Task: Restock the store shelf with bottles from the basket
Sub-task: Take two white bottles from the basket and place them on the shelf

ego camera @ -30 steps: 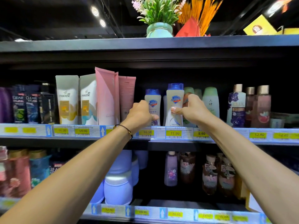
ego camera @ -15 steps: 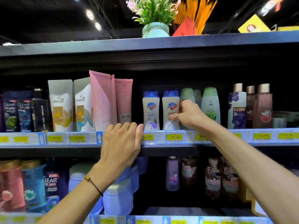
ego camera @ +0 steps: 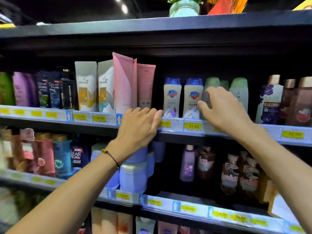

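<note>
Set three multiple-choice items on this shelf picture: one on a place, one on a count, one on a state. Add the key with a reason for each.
1. The left hand lies: A. on the top shelf; B. over the price rail below the pink tubes; C. on a lower-shelf jar.
2. Blue-capped Safeguard bottles in the front row number: A. one; B. two; C. four.
3. The right hand: A. grips a green-capped bottle; B. hangs empty; C. lifts a Pantene tube.

Key: 1 B, its fingers curl over the rail's edge; 2 B, two stand side by side; 3 A, thumb and fingers close round that bottle.
</note>
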The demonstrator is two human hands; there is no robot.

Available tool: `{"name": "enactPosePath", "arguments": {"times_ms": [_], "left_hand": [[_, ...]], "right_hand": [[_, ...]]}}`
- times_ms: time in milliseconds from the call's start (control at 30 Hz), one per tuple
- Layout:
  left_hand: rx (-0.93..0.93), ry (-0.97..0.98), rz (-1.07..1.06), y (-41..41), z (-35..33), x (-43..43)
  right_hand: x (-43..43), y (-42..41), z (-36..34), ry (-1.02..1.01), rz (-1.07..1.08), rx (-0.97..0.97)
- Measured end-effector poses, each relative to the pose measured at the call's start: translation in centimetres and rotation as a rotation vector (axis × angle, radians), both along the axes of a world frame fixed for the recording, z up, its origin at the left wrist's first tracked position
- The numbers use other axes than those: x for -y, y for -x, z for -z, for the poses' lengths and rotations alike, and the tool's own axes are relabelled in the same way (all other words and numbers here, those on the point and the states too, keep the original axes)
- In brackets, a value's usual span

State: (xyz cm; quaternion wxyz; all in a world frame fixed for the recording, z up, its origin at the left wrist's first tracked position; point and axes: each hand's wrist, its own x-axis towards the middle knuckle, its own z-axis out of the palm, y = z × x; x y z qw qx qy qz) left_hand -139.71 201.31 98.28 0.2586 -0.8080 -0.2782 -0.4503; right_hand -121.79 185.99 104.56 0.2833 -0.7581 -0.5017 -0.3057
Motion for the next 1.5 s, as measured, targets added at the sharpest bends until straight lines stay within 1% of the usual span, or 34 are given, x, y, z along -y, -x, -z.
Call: {"name": "enactPosePath", "arguments": {"times_ms": [67,167,300,400,467,533,633,767,900,1067,1200,1300,1433,1500], "left_hand": [[-0.002,0.040,0.005,0.9,-0.2,0.5],[0.089,0.022,-0.010,3.5,-0.1,2.1],[0.218,-0.039,-0.106,9.7,2.5,3.2],[0.222,0.017,-0.282,16.6,7.1,2.4],[0.151,0.106,-0.465,21.8,11.0,2.1],[0.063,0.210,-0.635,26.9,14.9,2.3],[-0.003,0.365,-0.800,34.0,20.2,3.6],[-0.019,0.543,-0.928,42.5,26.5,5.7],[-0.064,0.681,-1.002,51.2,33.4,6.7],[-0.093,0.929,-1.019,60.7,42.4,7.0],[-0.111,1.146,-1.008,65.3,48.1,6.7],[-0.108,1.290,-1.007,67.1,51.7,5.9],[-0.023,1.456,-0.962,68.1,56.1,4.6],[0.033,1.529,-0.952,68.4,58.2,3.9]], "right_hand": [[0.4,1.1,0.6,-0.029,-0.027,0.072],[0.0,3.3,2.4,-0.104,-0.139,0.190],[-2.3,7.7,5.7,-0.148,-0.431,0.344],[-4.5,12.5,8.7,-0.201,-0.682,0.378],[-6.3,16.4,11.3,-0.196,-0.810,0.362],[-8.2,20.7,14.1,-0.149,-0.916,0.325],[-10.5,27.8,18.8,-0.031,-1.035,0.272],[-13.0,37.2,26.2,0.199,-1.133,0.227],[-15.3,45.9,34.8,0.466,-1.180,0.174],[-18.1,54.7,46.7,0.707,-1.217,0.110],[-19.9,59.0,55.2,0.964,-1.168,0.072],[-20.6,60.8,59.5,1.101,-1.136,-0.041],[-22.1,62.6,64.3,1.201,-1.135,-0.098],[-23.1,63.7,66.6,1.305,-1.121,-0.106]]}}
